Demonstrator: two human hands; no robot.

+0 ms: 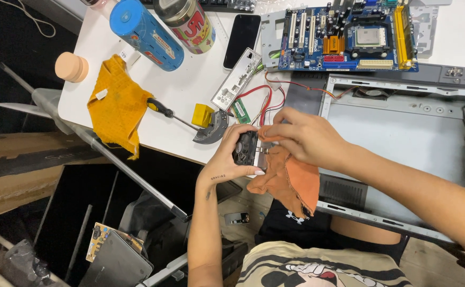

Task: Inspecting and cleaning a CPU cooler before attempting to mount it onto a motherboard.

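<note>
My left hand [227, 159] grips a small black cooler fan with a metal heatsink [247, 148] in front of the table's edge. My right hand [304, 139] presses an orange cloth [291, 178] against the side of that part; the cloth hangs down below both hands. Behind them on the white table [190, 85] lies a blue motherboard [349, 34] and an open grey computer case [402, 133] with red wires running out of it.
A yellow cloth [114, 103], a black-handled screwdriver [166, 111], a small yellow block [202, 115], a metal port plate [236, 79], a black phone [241, 33], two cans [147, 34] and a peach round lid [71, 67] lie on the table. Cardboard and loose parts cover the floor at left.
</note>
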